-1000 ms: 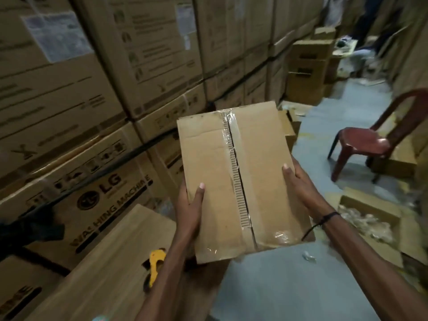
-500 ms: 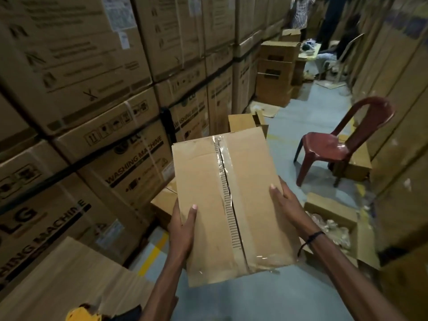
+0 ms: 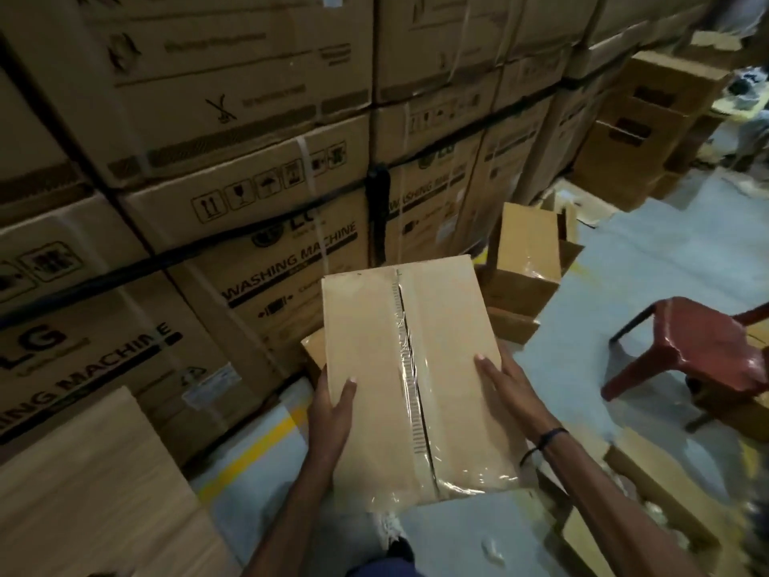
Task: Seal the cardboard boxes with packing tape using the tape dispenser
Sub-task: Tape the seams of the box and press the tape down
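1. the wall of washing machine cartons (image 3: 258, 226) fills your left and front; a red chair (image 3: 703, 351) stands well apart on your right.
2. smaller boxes (image 3: 528, 260) sit on the floor just past the one you carry, likely where it goes down.
3. the taped box (image 3: 412, 368) is held off the floor between your hands, long axis and taped seam running away from you.
4. your left hand (image 3: 333, 406) grips its left edge, thumb on top; your right hand (image 3: 505, 389) lies flat on its right side, fingers straight.

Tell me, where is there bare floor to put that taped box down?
Bare grey floor lies between the red chair and the small boxes ahead; another patch sits under the held box. By the washing machine cartons it is crowded.
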`<action>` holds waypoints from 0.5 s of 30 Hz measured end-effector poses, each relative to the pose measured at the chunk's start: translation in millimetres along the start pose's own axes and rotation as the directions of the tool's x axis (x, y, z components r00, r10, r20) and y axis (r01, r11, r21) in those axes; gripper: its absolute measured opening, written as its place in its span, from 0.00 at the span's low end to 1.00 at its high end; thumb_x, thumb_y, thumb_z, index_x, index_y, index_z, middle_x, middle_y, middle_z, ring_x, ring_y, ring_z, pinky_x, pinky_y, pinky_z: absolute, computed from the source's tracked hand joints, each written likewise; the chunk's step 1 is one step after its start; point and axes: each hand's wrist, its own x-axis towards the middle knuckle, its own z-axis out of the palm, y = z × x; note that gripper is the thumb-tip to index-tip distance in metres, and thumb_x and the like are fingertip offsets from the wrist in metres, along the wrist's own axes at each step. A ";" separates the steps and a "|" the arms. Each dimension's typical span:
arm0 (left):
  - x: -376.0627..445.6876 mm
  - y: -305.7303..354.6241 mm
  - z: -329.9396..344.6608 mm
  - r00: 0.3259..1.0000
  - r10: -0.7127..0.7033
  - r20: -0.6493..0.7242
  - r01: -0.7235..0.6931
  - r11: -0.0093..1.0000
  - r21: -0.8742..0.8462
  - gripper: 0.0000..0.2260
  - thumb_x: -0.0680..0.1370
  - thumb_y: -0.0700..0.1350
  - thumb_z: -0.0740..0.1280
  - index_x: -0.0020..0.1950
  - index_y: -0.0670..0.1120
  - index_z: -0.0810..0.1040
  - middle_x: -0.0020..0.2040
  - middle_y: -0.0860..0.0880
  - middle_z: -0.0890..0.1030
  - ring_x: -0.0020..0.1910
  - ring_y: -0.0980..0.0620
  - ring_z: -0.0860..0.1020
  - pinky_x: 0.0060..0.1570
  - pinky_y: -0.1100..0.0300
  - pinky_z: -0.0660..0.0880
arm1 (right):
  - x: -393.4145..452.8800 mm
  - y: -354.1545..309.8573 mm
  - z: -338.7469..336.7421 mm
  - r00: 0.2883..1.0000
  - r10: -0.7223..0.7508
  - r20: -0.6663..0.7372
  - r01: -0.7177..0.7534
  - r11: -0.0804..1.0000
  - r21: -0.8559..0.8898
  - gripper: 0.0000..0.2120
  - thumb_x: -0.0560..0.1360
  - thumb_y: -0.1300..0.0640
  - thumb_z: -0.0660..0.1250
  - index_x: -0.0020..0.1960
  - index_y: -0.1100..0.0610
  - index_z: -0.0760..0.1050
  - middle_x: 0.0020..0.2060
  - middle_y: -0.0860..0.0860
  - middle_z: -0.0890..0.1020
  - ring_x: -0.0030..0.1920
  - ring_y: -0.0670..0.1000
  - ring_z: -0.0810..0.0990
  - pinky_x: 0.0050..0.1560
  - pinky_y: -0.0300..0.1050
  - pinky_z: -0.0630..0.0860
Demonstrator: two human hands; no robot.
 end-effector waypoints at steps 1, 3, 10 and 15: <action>16.0 -2.8 5.1 0.999 -0.033 -0.013 0.033 0.999 0.000 0.16 0.83 0.45 0.68 0.71 0.50 0.76 0.62 0.52 0.81 0.62 0.50 0.79 0.62 0.57 0.74 | 21.9 -2.9 2.1 1.000 0.009 0.021 -0.008 1.000 -0.015 0.33 0.78 0.32 0.63 0.80 0.40 0.62 0.70 0.47 0.77 0.66 0.51 0.79 0.69 0.59 0.75; 45.9 -9.6 13.6 0.995 -0.084 -0.047 0.085 0.996 0.013 0.17 0.82 0.44 0.68 0.71 0.48 0.76 0.62 0.51 0.81 0.62 0.49 0.79 0.60 0.59 0.72 | 65.9 -3.8 8.4 0.997 0.023 0.067 -0.021 0.999 -0.039 0.36 0.75 0.30 0.64 0.79 0.41 0.64 0.70 0.46 0.78 0.66 0.51 0.79 0.70 0.62 0.74; 118.4 -29.2 34.9 0.938 -0.316 -0.145 0.315 0.949 -0.026 0.24 0.81 0.42 0.70 0.75 0.44 0.67 0.62 0.50 0.79 0.59 0.49 0.78 0.50 0.66 0.69 | 190.7 9.4 36.8 0.966 0.143 0.214 -0.121 0.986 -0.112 0.23 0.82 0.40 0.65 0.76 0.41 0.69 0.68 0.47 0.80 0.65 0.53 0.80 0.71 0.64 0.73; 168.8 -61.7 45.0 0.868 -0.450 -0.209 0.442 0.893 -0.086 0.26 0.80 0.38 0.70 0.75 0.40 0.65 0.65 0.44 0.79 0.59 0.47 0.79 0.52 0.62 0.72 | 281.6 17.0 73.3 0.931 0.211 0.298 -0.163 0.970 -0.179 0.20 0.83 0.47 0.65 0.74 0.43 0.72 0.65 0.44 0.82 0.63 0.50 0.81 0.70 0.59 0.74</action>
